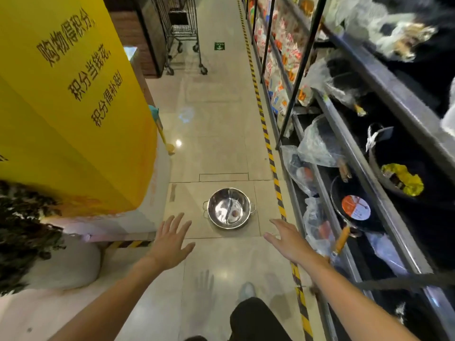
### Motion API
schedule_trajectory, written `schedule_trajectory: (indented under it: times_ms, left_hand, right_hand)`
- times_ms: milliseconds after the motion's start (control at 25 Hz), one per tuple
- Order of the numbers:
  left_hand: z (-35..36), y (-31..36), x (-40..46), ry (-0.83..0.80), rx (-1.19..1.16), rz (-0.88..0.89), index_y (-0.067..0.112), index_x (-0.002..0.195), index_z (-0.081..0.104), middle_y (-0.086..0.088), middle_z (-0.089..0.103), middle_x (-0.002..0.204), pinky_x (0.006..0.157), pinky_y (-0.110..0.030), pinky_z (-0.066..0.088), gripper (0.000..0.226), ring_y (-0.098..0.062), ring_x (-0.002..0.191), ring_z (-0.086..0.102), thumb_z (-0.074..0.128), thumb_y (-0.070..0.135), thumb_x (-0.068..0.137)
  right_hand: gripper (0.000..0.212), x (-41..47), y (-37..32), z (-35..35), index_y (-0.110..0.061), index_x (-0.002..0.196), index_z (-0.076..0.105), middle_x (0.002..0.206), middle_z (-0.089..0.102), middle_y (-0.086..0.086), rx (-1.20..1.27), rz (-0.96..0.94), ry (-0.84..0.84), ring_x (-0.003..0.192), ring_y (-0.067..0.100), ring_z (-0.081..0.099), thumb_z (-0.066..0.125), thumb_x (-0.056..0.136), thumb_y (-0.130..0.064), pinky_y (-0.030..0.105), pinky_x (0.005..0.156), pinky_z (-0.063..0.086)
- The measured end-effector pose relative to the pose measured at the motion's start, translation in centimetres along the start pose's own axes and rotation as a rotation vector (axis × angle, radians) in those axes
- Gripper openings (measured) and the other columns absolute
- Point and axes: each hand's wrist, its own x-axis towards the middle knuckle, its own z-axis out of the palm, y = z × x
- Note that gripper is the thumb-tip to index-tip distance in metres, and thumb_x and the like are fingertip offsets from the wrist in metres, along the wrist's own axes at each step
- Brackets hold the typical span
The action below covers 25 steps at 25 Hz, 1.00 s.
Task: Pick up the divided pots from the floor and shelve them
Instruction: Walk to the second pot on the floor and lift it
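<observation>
A dark trouser leg [256, 318] and a pale shoe [247, 290] are showing at the bottom of the view, standing on the tiled floor [216, 148]. Both bare forearms are reaching forward and down over the floor. The left hand [170, 239] is hanging palm down with its grip spread wide and holding nothing; the right hand [286, 238] is doing the same, fingers apart and empty. Neither is touching anything.

Just beyond and between the two hands, the divided pot [229, 207] is sitting upright on the floor, a shiny steel bowl with a curved partition across its middle and a small loop handle on each side. The floor between the hands and the pot is lying open.

To the right, a yellow-and-black striped tape line [270, 158] is running along the floor beside the shelf [354, 168], whose lower levels are carrying dark pans, among them a frying pan [354, 207] with an orange handle and a round label, and several items in clear plastic bags [317, 143]. To the left, a large yellow sign [73, 94] with printed characters is crowding the aisle, with a white sack [69, 262] at its foot.

Far up the aisle, a shopping trolley [182, 33] is standing by the left side
</observation>
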Motion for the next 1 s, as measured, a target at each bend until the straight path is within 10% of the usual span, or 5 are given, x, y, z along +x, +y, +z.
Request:
schedule_trajectory:
  times_ms: [560,1000]
  left_hand:
    - [1.3,-5.5,30.7,-0.150,-0.101,0.005,0.020,0.157,0.009,-0.005,0.004,0.166,0.122,-0.038,-0.002,0.068,-0.025,0.153,0.002,0.028,0.051,0.099]
    - [34.5,-12.5,57.1,-0.350,-0.161,-0.129,0.019,0.156,0.012,-0.010,0.006,0.165,0.122,-0.045,0.018,0.077,-0.032,0.150,0.008,0.047,0.048,0.094]
  right_hand:
    - [0.065,30.7,2.3,-2.8,-0.018,0.156,0.033,0.161,0.034,0.004,-0.105,0.166,-0.107,0.148,0.022,0.027,0.050,0.101,-0.049,0.034,0.118,0.024]
    - [0.075,58.1,23.8,25.0,-0.020,0.158,0.025,0.161,0.031,0.005,0.077,0.450,-0.196,0.146,0.024,0.030,0.063,0.096,-0.040,0.037,0.115,0.028]
